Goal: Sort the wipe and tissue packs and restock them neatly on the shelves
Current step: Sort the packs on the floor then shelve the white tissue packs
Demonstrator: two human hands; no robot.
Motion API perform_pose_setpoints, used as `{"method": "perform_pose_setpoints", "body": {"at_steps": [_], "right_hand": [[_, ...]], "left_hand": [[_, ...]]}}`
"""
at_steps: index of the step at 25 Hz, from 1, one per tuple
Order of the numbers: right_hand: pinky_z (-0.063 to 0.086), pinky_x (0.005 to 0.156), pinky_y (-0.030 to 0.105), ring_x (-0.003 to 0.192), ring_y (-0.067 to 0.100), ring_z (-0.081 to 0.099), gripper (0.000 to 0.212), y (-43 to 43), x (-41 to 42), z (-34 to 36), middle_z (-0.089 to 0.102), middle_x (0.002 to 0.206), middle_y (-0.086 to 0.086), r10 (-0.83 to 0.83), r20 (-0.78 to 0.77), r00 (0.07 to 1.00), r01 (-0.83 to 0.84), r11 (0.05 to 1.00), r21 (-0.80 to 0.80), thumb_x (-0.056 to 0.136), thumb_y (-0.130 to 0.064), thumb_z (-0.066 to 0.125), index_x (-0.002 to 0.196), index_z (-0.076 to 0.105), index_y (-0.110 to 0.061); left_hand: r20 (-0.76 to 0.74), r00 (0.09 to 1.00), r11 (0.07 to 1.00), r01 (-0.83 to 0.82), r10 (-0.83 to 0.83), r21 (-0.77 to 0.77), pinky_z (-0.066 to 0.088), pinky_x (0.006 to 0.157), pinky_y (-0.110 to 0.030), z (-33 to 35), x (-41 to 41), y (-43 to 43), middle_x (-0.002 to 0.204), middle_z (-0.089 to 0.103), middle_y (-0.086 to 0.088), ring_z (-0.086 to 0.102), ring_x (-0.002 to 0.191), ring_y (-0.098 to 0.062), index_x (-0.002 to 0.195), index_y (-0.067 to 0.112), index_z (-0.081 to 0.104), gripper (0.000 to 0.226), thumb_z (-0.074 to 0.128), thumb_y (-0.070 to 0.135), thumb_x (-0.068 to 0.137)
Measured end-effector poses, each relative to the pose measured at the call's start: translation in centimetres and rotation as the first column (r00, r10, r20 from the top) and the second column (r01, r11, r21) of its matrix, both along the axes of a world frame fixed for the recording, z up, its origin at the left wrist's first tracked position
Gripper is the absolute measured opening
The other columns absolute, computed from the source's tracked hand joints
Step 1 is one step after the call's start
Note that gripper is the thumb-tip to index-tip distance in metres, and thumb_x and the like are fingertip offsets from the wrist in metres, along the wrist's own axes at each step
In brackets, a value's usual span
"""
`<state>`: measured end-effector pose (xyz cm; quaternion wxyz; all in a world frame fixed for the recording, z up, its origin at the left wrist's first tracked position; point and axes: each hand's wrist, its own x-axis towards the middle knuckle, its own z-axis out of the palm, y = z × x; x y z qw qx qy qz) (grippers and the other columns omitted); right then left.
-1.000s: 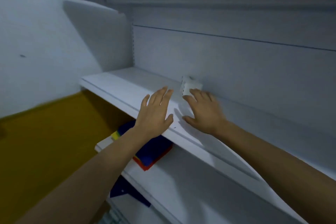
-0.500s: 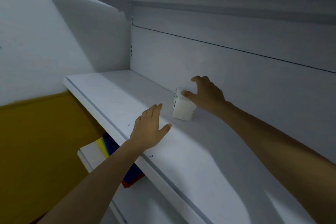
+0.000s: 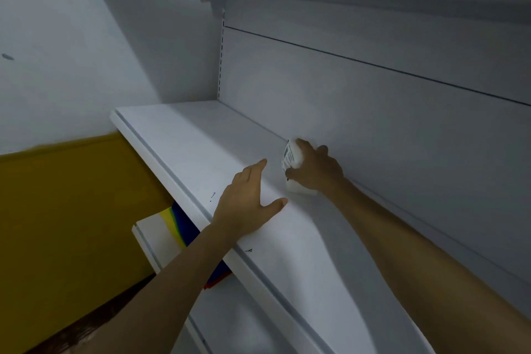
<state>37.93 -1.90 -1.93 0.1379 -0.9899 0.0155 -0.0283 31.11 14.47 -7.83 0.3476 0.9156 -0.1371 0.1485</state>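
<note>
Right hand (image 3: 316,169) now grips the white pack (image 3: 290,158), pushed back toward the rear panel (image 3: 373,123) at one o'clock from the flat, empty left hand (image 3: 244,201); restocking seems barely begun.

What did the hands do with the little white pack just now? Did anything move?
The right hand went from just touching the white pack to gripping it, curled round it close to the back panel. The left hand stayed open near the front edge of the shelf. The pack stayed on that shelf.
</note>
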Motion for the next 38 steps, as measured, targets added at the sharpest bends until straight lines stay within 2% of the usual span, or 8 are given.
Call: {"method": "perform_pose_setpoints", "body": {"at_steps": [4, 11, 15, 19, 23, 29, 33, 38], "right_hand": [[0.049, 0.076, 0.029, 0.107, 0.025, 0.061, 0.078, -0.3, -6.0, 0.3, 0.052, 0.122, 0.001, 0.098, -0.075, 0.992, -0.067, 0.939, 0.338, 0.067, -0.048, 0.072, 0.136, 0.039, -0.037], [0.056, 0.064, 0.035, 0.091, 0.026, 0.068, 0.07, 3.0, -21.2, 2.1, 0.068, 0.109, 0.012, 0.288, -0.224, 0.931, 0.152, 0.251, 0.956, 0.083, -0.068, 0.043, 0.125, 0.06, -0.015], [0.052, 0.082, 0.036, 0.101, 0.022, 0.064, 0.092, 8.6, -28.1, -0.2, 0.065, 0.11, 0.005, 0.116, -0.142, 0.983, 0.085, 0.401, 0.912, 0.064, -0.089, 0.039, 0.125, 0.06, -0.024], [0.046, 0.1, 0.043, 0.116, 0.019, 0.059, 0.075, 15.1, -34.2, -5.4, 0.063, 0.126, -0.001, 0.091, -0.053, 0.994, 0.011, 0.407, 0.913, 0.07, -0.068, 0.065, 0.131, 0.052, -0.026], [0.056, 0.084, 0.035, 0.096, 0.022, 0.068, 0.049, 20.2, -39.9, -8.5, 0.07, 0.111, 0.008, 0.038, -0.17, 0.985, 0.156, 0.237, 0.959, 0.082, -0.035, 0.071, 0.122, 0.057, -0.012], [0.054, 0.082, 0.029, 0.102, 0.011, 0.06, 0.062, 21.2, -47.8, -16.2, 0.057, 0.115, -0.007, -0.268, -0.174, 0.948, 0.296, 0.534, 0.792, 0.071, -0.04, 0.081, 0.123, 0.05, -0.025], [0.039, 0.09, 0.021, 0.108, 0.0, 0.038, 0.081, 19.8, -53.4, -21.9, 0.043, 0.121, -0.009, -0.232, -0.126, 0.965, 0.262, 0.777, 0.573, 0.068, -0.04, 0.083, 0.136, 0.042, -0.025], [0.049, 0.08, 0.015, 0.108, 0.007, 0.057, 0.085, 19.9, -58.5, -29.0, 0.052, 0.126, -0.008, -0.312, -0.49, 0.814, 0.565, 0.23, 0.792, 0.073, -0.054, 0.073, 0.142, 0.031, -0.024]], "left_hand": [[0.165, 0.969, 0.982, 0.186, -0.185, 0.009, 0.028, 0.113, -0.036, 0.6, -1.3, 0.1, 0.153, 0.031, 0.004, 0.029, 0.138, -0.013, 0.149, 0.023, 0.026, 0.104, 0.069, 0.069, 0.067], [0.347, 0.836, 0.883, 0.467, -0.425, -0.044, 0.046, 0.096, -0.032, 3.3, -9.9, 3.3, 0.128, 0.054, 0.01, 0.054, 0.113, -0.01, 0.131, 0.025, 0.041, 0.091, 0.078, 0.061, 0.057], [0.023, 0.893, 0.544, 0.294, -0.449, -0.786, 0.055, 0.076, -0.03, 3.3, -15.7, 10.5, 0.103, 0.065, 0.002, 0.064, 0.096, -0.018, 0.109, 0.024, 0.05, 0.063, 0.07, 0.05, 0.055], [-0.188, 0.644, 0.272, 0.032, -0.741, -0.962, 0.054, 0.084, -0.042, 0.5, -22.2, 15.7, 0.111, 0.068, -0.018, 0.065, 0.103, -0.033, 0.119, 0.008, 0.061, 0.056, 0.055, 0.048, 0.08], [-0.41, 0.661, 0.352, -0.229, -0.628, -0.908, 0.044, 0.102, -0.05, -5.0, -26.9, 18.3, 0.114, 0.069, -0.012, 0.063, 0.11, -0.031, 0.121, 0.017, 0.064, 0.068, 0.031, 0.069, 0.09], [-0.669, 0.497, 0.504, -0.44, -0.552, -0.743, 0.053, 0.087, -0.052, -12.9, -34.5, 17.8, 0.115, 0.068, -0.008, 0.066, 0.105, -0.03, 0.124, 0.02, 0.059, 0.108, 0.063, 0.09, 0.042], [-0.799, 0.393, 0.658, -0.456, -0.455, -0.599, 0.058, 0.076, -0.04, -18.7, -39.6, 16.9, 0.115, 0.069, -0.003, 0.066, 0.103, -0.023, 0.125, 0.027, 0.057, 0.074, 0.071, 0.069, 0.065], [-0.867, 0.408, 0.75, -0.468, -0.286, -0.467, 0.057, 0.069, -0.031, -23.2, -42.8, 15.5, 0.114, 0.064, -0.003, 0.065, 0.097, -0.018, 0.12, 0.019, 0.055, 0.046, 0.075, 0.028, 0.08]]}}
